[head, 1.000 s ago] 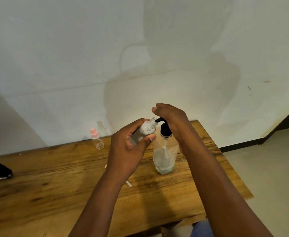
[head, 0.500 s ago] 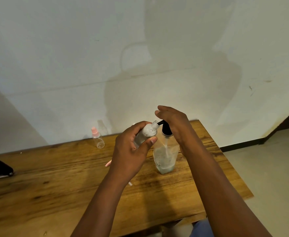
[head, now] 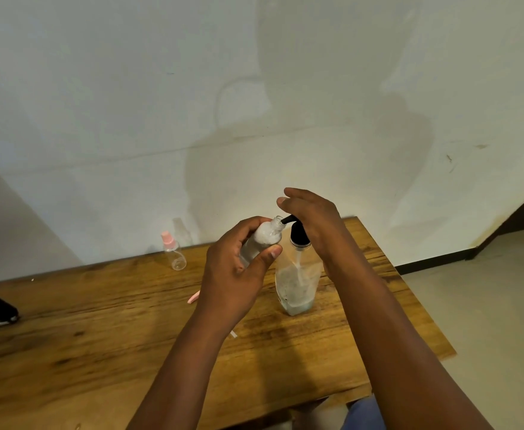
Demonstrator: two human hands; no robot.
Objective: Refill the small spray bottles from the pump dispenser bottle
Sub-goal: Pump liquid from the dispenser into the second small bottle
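Fingers of the left hand (head: 232, 274) wrap the small clear spray bottle (head: 262, 240); the right hand (head: 311, 218), fingers loose, presses the black pump (head: 297, 232) on the clear plastic dispenser bottle (head: 297, 283).

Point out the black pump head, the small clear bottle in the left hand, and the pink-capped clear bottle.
Black pump head (head: 297, 233), head view: on its collar.
Small clear uncapped bottle (head: 266, 235), head view: on its shoulder.
Pink-capped clear spray bottle (head: 175, 255), head view: on its body.

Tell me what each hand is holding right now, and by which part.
The left hand grips a small open bottle around its body, tilted toward the pump spout. The right hand holds nothing; it rests on the black pump head of the dispenser bottle.
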